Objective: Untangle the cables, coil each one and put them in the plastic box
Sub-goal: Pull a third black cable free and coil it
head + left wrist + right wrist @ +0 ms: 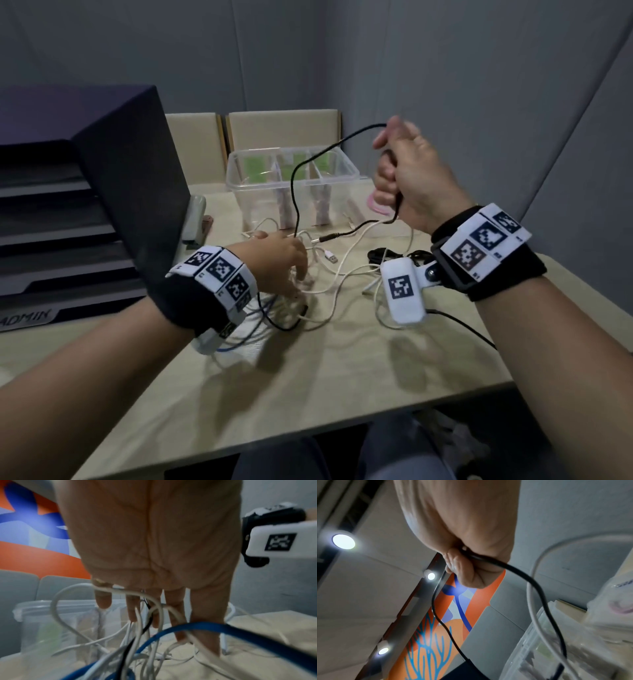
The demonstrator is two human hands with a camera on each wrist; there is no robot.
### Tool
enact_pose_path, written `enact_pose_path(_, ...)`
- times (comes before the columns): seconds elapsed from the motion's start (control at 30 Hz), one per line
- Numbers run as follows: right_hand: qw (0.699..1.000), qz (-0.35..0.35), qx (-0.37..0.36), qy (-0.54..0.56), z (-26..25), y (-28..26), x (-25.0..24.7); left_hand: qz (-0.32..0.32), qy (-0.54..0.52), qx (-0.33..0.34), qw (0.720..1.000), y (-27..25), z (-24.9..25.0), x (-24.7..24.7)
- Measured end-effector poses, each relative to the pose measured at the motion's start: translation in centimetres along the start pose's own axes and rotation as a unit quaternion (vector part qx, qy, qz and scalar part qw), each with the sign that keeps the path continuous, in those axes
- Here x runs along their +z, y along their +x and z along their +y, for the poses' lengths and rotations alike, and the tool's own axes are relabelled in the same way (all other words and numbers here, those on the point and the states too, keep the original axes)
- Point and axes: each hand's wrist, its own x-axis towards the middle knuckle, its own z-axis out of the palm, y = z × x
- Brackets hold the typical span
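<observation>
The black cable (295,192) is lifted clear of the tangle: we see it rise from the tabletop (308,370), arc up in front of the plastic box (352,171) and run into the right hand (407,171), which is raised above the tabletop near the box's right end. That grip is pressed shut around the cable, fingers curled into a fist; the right wrist view shows the cable (518,572) leaving the fist (467,569) in a loop. A short length drops out below the hand, and its barrel plug (325,238) hangs just above the white cables.

The rest of the cables lie tangled on the tabletop in front of the box. The white cables (342,274) sprawl in loose loops, and a blue cable (205,626) curves under the left wrist. The left hand (281,260) rests on this tangle with its grip spread, fingers (133,609) straight and pointing down among the white strands; we cannot tell whether any strand is pinched.

The plastic box is clear, divided into compartments, and stands at the far side of the tabletop. We see no cable inside it. A dark tiered tray unit (68,205) stands at the left.
</observation>
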Motion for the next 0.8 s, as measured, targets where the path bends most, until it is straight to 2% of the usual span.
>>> enact_pose_path(0.13,0.995,0.050,-0.054,0.068,-1.6,-0.3,-0.2,-0.037,0.049,-0.064,0.996,0.0,-1.1,0.0)
enact_pose_path(0.2,0.994,0.062,-0.063,0.067,-1.9,-0.2,-0.4,-0.059,0.030,-0.082,0.994,-0.1,-1.4,-0.3)
enact_pose_path(0.23,0.996,0.059,-0.054,0.049,-1.8,-0.1,-0.5,-0.068,-0.011,-0.087,0.994,-0.4,-1.6,-0.8)
enact_pose_path(0.3,0.999,0.042,-0.019,-0.007,-1.5,-0.2,-0.7,-0.058,-0.168,-0.100,0.979,-1.3,-1.7,-2.3)
enact_pose_path(0.37,0.999,0.030,0.015,-0.037,-1.0,-0.4,-0.5,0.016,-0.278,-0.085,0.957,-2.0,-1.7,-3.9)
enact_pose_path(0.43,0.999,0.031,0.035,-0.020,-0.7,-0.5,0.0,0.057,-0.245,-0.057,0.966,-1.8,-1.1,-4.4)
enact_pose_path(0.53,0.997,0.038,0.051,0.033,-1.0,-0.5,0.3,-0.010,-0.122,-0.046,0.991,-0.9,1.3,-2.8)
enact_pose_path(0.67,0.997,0.046,0.043,0.053,-1.5,-0.7,-0.4,-0.097,-0.029,-0.037,0.994,-0.3,3.5,-0.1)
enact_pose_path(0.73,0.998,0.050,0.042,0.023,-1.4,-0.8,-1.0,-0.092,-0.046,-0.025,0.994,-0.3,3.3,0.3)
enact_pose_path(0.8,0.997,0.052,0.057,-0.028,-1.0,-0.8,-1.5,-0.056,-0.115,-0.046,0.991,-0.2,2.5,0.0)
